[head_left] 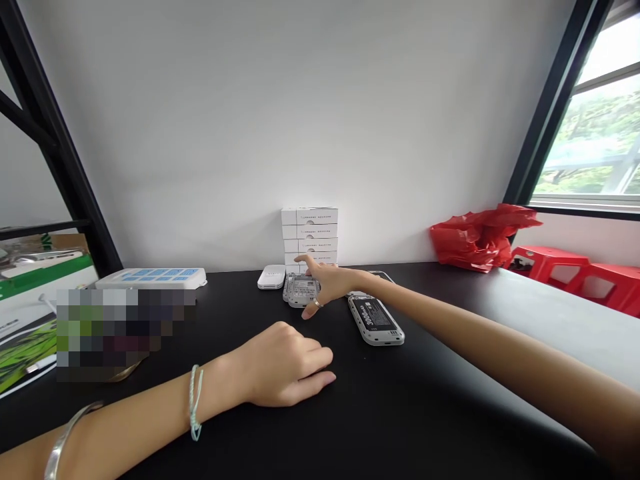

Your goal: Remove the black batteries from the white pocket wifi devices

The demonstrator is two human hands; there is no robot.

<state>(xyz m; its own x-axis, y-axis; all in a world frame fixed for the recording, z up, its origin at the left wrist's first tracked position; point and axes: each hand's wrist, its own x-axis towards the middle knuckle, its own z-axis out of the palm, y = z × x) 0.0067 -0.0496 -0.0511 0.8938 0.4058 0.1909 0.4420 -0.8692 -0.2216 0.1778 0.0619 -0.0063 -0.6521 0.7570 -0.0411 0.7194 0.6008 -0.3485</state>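
My right hand (325, 283) spreads over a grey mobile phone (303, 291) with its back cover off, its thumb and forefinger on either side of the phone. A ring shows on one finger. Next to it lies a second grey phone (376, 321) face down, with a black battery marked 3000 showing. Part of a third device (379, 275) is mostly hidden behind my right wrist. My left hand (289, 365) rests palm down on the black table (400, 413), fingers loosely curled around nothing, with a woven bracelet and a metal bangle on that arm.
A stack of white boxes (310, 230) stands against the wall behind the phones. A small white device (271, 277) and a white power strip with blue panels (150, 278) lie to the left. A blurred patch covers the table's left side. A red plastic bag (477, 238) lies at the far right.
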